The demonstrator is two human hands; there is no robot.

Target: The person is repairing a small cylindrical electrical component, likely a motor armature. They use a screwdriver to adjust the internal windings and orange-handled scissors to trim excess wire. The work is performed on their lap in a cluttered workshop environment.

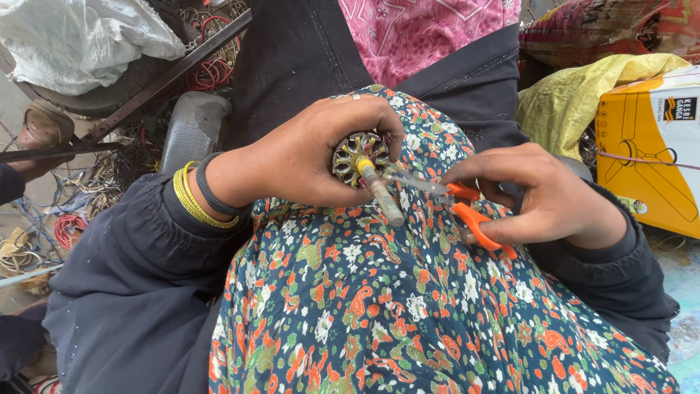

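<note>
Floral-print cloth (pixel 408 321) over lap is the work surface. L hand (pixel 306 157) wrapped tight round motor stator (pixel 359 157), resting atop cloth. R hand (pixel 543 197) grips orange-handled scissors (pixel 456 204), blades touching stator's right side. Yellow box (pixel 649 146) well right of stator.

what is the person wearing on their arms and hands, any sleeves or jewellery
Both arms are in loose dark navy sleeves that reach the wrists. The left hand is bare, with a stack of thin yellow bangles and one dark band at its wrist. The right hand is bare, with no bangles showing. No gloves.
</note>
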